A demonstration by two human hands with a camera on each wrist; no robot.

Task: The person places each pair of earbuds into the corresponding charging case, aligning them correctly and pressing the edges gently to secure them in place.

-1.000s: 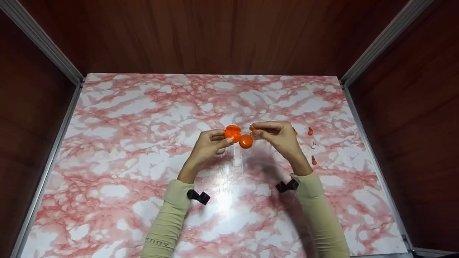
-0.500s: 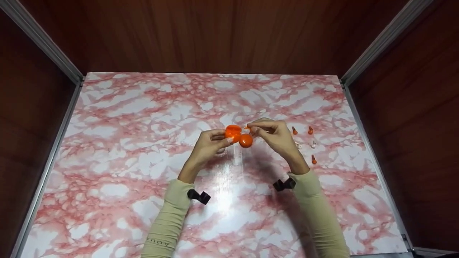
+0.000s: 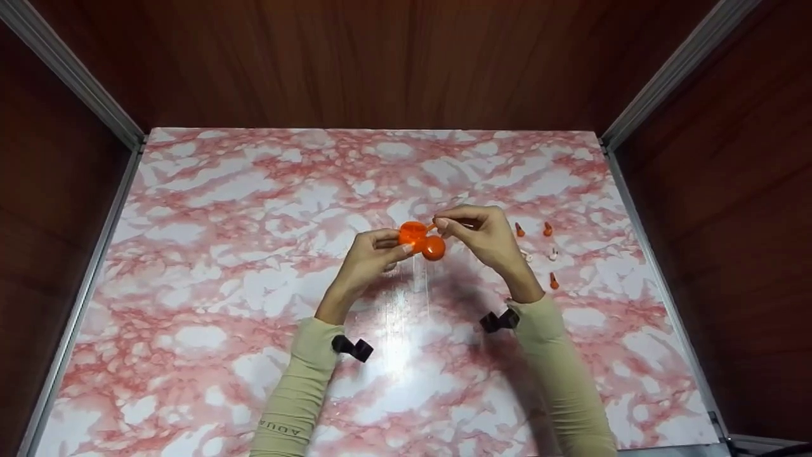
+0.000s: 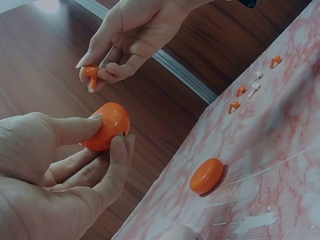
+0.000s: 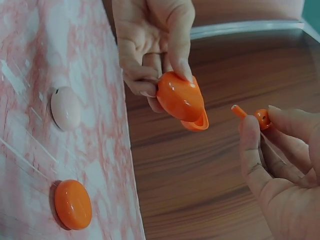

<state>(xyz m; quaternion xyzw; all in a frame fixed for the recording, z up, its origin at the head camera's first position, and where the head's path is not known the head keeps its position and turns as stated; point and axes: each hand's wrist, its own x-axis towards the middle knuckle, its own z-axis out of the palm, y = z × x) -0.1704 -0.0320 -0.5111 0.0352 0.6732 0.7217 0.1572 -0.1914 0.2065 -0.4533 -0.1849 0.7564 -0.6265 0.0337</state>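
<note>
My left hand (image 3: 371,257) grips an orange earbud case (image 3: 412,235) above the table, its lid raised. To the right, my right hand (image 3: 487,236) pinches an orange earbud (image 5: 262,119) between thumb and fingers. In the right wrist view, the earbud's stem points toward the case, with a small gap between them. A second orange case (image 5: 73,205), closed, lies on the table below the hands. Near it rests a white case (image 5: 66,109), mostly hidden by my left hand in the head view. The inside of the held case is hard to make out.
Several loose earbuds lie on the table right of my right hand, including an orange earbud (image 3: 554,280) and a white earbud (image 3: 553,254). The marbled table (image 3: 254,184) is bounded by dark wooden panels (image 3: 380,63) at the back and sides.
My right hand has moved left and slightly up, bringing the earbud closer to the open case. The earbud has turned in its fingers. My left hand and the held case have stayed nearly still.
</note>
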